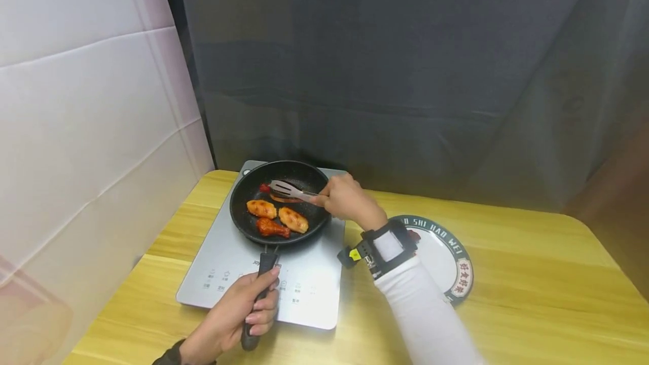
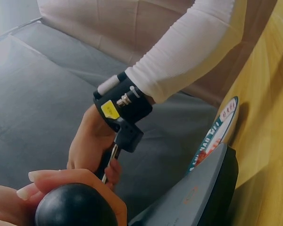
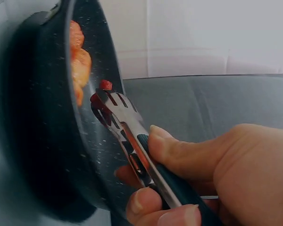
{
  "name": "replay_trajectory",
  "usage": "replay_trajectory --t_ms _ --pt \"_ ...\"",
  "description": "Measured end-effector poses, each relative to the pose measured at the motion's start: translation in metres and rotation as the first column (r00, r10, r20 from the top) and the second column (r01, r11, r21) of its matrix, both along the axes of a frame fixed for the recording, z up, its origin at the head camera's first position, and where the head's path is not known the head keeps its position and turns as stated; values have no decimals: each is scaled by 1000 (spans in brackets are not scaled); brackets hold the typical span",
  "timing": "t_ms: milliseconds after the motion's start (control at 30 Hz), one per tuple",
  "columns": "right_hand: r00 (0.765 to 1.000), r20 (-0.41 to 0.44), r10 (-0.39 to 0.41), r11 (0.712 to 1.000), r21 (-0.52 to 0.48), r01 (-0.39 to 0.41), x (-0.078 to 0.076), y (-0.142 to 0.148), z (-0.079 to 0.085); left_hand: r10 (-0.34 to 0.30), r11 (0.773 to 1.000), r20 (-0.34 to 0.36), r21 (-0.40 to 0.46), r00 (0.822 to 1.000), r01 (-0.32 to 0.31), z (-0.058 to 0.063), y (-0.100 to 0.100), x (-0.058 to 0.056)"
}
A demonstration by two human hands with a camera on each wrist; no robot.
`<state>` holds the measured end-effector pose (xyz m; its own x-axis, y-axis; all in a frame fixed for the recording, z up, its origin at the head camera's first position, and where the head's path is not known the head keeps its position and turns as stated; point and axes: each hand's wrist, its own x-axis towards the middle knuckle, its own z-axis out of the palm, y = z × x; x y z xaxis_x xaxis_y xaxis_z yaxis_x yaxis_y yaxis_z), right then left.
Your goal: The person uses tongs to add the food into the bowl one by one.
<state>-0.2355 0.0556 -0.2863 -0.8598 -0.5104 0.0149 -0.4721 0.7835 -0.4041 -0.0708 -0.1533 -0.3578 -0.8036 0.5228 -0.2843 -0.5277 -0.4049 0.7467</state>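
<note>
My left hand [image 1: 240, 311] is wrapped round the black handle [image 1: 267, 263] of a frying pan [image 1: 243, 221]. My right hand [image 1: 350, 201] grips metal tongs [image 1: 291, 189] over the pan's far side. Between the tong heads [image 3: 120, 106] is a dark red piece of food, partly covered; its red end [image 1: 265, 187] pokes out at the left. Nearer the handle lie two browned chicken wing pieces [image 1: 293, 220] and a glossy drumstick [image 1: 272, 227]. In the left wrist view, the round handle end [image 2: 75, 207] shows inside the left hand's curled fingers.
Under the pan sits a flat silver induction cooker [image 1: 314, 297] with touch symbols along its front. A white plate with a green lettered rim [image 1: 463, 252] stands right of it, partly behind the right forearm; something dark red lies on it. Dark cloth [image 1: 380, 72] hangs behind the wooden table [image 1: 532, 280].
</note>
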Motion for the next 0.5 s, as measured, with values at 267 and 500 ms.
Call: replay_trajectory --t_ms 267,500 --pt "1000 -17 -13 1000 4 13 -2 -10 -6 2 1000 3 -3 1000 -2 0 1 1" --pt "999 6 31 999 26 -31 -3 -14 -3 -3 1000 -6 -9 1000 3 1 2 1"
